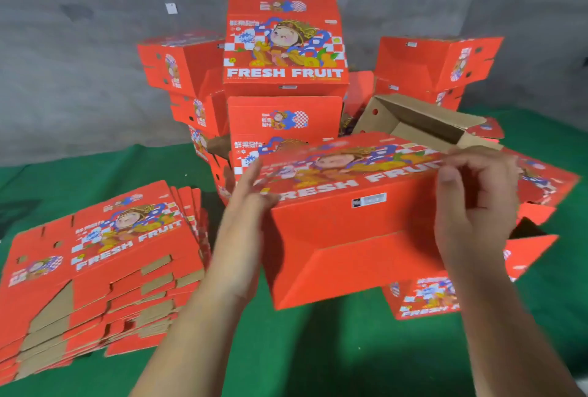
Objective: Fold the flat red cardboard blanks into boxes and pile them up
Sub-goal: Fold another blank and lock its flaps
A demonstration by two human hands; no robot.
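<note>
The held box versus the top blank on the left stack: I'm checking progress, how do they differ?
The held box is opened into shape, in both hands above the green cloth; the top blank lies flat and untouched on its stack. Both are red with FRESH FRUIT print.

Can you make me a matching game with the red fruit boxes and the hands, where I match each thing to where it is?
Things:
1. stack of flat blanks
2. half-folded box
3. pile of finished boxes
4. open brown box

Places:
A. lying on its side behind the right hand, brown inside showing
B. standing by the grey wall
C. lying on the green cloth, on the left
D. held up between the left hand and the right hand

Pairs: 1-C, 2-D, 3-B, 4-A
</note>
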